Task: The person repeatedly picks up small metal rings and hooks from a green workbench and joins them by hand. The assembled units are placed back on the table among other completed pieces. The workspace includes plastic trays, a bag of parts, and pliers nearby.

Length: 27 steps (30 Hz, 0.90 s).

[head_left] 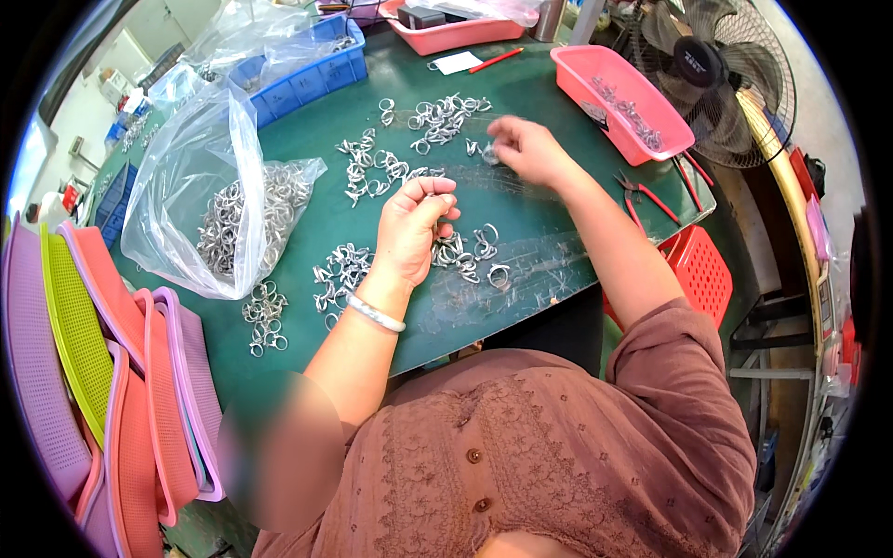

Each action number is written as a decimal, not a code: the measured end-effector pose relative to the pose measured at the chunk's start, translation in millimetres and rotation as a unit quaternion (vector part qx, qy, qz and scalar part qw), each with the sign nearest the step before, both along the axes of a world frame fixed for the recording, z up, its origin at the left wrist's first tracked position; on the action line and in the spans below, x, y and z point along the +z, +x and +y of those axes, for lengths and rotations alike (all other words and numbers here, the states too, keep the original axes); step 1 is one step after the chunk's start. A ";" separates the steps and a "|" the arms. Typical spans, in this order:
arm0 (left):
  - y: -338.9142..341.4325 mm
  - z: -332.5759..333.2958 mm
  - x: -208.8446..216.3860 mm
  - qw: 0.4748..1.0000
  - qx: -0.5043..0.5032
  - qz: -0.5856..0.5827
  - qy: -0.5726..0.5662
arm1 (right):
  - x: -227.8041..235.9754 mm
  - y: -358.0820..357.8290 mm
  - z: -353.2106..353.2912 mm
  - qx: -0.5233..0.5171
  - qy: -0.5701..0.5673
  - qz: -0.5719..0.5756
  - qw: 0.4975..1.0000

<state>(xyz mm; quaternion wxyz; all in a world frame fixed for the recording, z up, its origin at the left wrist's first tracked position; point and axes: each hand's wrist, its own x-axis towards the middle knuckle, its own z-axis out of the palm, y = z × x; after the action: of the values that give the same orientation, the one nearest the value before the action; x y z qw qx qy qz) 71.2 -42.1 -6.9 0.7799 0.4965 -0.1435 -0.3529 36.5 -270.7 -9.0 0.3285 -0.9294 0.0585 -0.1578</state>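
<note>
My left hand (416, 226) is closed in the middle of the green table (549, 219), thumb pressed against the curled fingers. What it holds, if anything, is hidden. Farther right, my right hand (528, 152) reaches over the table with bent fingers, smeared by motion. Small grey metal rings (476, 147) lie at its fingertips. Beyond my hands is a loose heap of such rings (441, 119), and another group (365, 167) spreads to its left. More rings (342, 270) lie beside my left wrist, and several (470, 256) sit just right of that hand.
A clear plastic bag (153, 219) full of rings stands at left, near stacked coloured baskets (74, 325). Blue bin (312, 70) and pink tray (456, 35) line the back. At right are a pink tray (642, 88), red-handled pliers (656, 200) and a fan (716, 65).
</note>
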 end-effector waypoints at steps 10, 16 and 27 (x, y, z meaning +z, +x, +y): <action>-3.5 -2.8 2.6 0.993 0.032 -0.094 0.068 | 20.1 -13.1 22.7 0.002 0.400 0.067 0.914; -5.2 -4.0 -3.0 0.981 0.052 -0.180 0.058 | 34.0 -22.5 52.9 0.072 0.448 0.087 0.887; -8.3 -4.4 -3.4 0.906 0.083 -0.411 0.058 | 43.1 -29.7 75.6 0.093 0.439 0.105 0.887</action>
<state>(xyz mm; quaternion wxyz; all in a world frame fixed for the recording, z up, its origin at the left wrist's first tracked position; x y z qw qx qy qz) 62.9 -46.5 -10.3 0.6485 0.6516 -0.3890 -0.0598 6.9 -195.1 34.1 0.7082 -0.7025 0.0689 0.0144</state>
